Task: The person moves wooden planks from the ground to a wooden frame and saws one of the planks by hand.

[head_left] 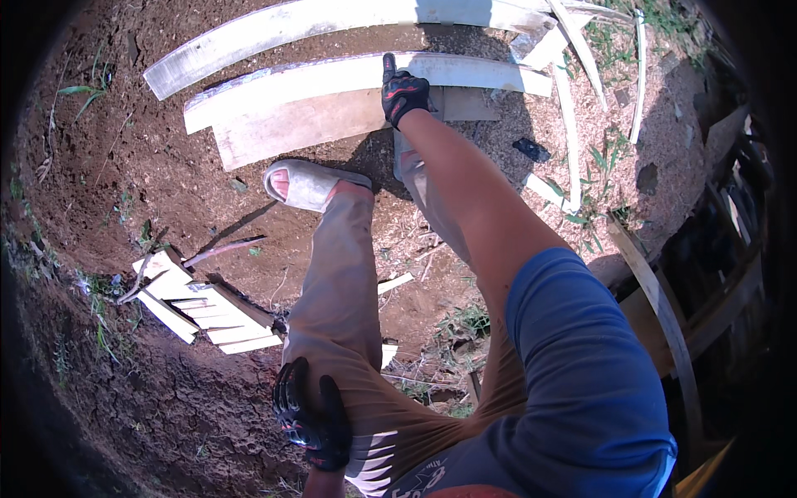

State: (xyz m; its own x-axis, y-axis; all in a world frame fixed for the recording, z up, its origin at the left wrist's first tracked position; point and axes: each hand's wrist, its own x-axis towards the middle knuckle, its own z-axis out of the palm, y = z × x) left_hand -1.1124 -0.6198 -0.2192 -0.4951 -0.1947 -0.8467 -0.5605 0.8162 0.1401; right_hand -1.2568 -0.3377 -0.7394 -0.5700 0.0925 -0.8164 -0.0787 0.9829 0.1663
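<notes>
A pale, curved wooden board [307,80] lies across the ground ahead of my feet. My right hand [405,93], in a black glove with red marks, is on this board at its middle. One finger stretches across the board's face while the others curl against it; their tips are hidden. Under the near edge of that board, a browner plank [290,129] sticks out. My left hand [311,415], gloved the same way, rests on my left thigh with its thumb apart from the fingers and holds nothing.
Another long pale board [332,23] lies farther off. Narrow wood strips [569,137] are scattered at the right, near a dark scrap [531,150]. Short slats [224,319] are piled at left. More timber [664,307] leans in shadow at right. Wood chips cover the soil.
</notes>
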